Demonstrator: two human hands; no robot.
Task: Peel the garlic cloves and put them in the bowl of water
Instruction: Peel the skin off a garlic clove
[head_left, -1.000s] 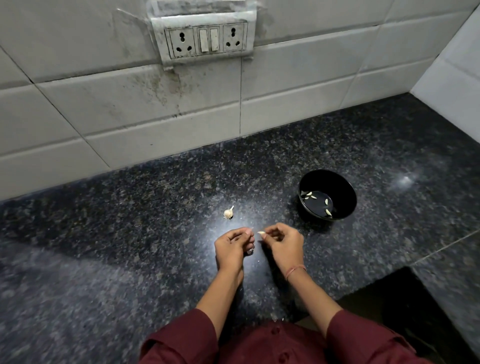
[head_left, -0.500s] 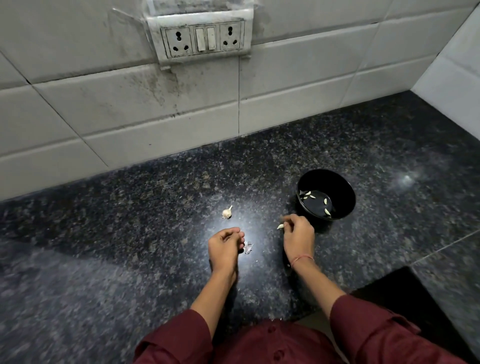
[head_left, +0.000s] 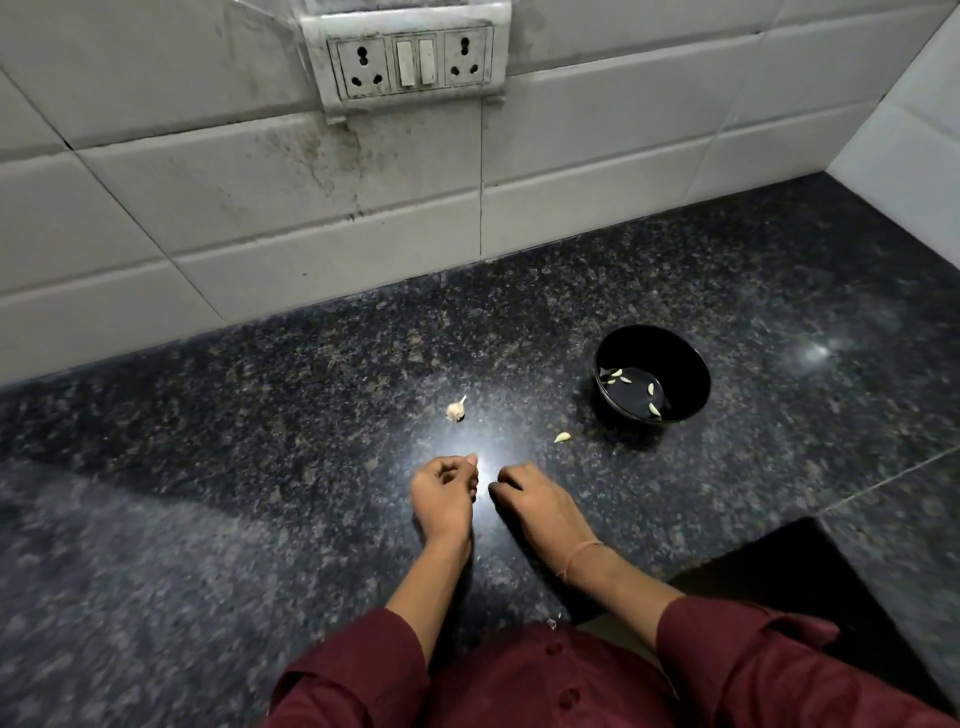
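A black bowl of water stands on the dark granite counter, right of centre, with several peeled cloves floating in it. One peeled clove lies on the counter just left of the bowl. A small garlic bulb remnant with a stem sits further left. My left hand and my right hand rest close together on the counter below these, both with fingers curled shut. Nothing shows in either hand. The right fingertips press down on the counter in the glare.
A tiled wall with a socket and switch plate runs along the back. A second wall closes the right corner. The counter's front edge cuts in at the lower right.
My right hand carried the peeled clove toward the bowl, let it go on the counter beside the bowl, and drew back next to my left hand.
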